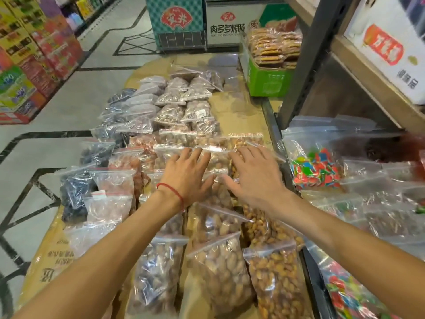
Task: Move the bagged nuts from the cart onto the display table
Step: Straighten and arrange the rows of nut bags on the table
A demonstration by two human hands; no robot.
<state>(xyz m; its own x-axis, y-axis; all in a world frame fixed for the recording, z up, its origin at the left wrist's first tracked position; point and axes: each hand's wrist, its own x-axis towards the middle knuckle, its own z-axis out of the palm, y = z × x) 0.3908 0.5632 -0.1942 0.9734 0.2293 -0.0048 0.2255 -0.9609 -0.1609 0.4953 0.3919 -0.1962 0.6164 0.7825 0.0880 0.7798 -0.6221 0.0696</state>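
Several clear zip bags of nuts [216, 270] and dried fruit lie in rows on a display table covered with brown cardboard [232, 104]. My left hand [186, 176], with a red string at the wrist, hovers flat over the middle bags with fingers spread. My right hand [255, 176] is beside it, fingers apart, over a bag of light brown nuts [216, 157]. Neither hand grips anything. No cart is in view.
A dark metal shelf post [308, 61] rises at the right, with bags of coloured candy [315, 169] on the shelf below it. A green crate of packed biscuits [266, 79] stands at the table's far end. The tiled aisle runs along the left, lined with stacked boxes [34, 54].
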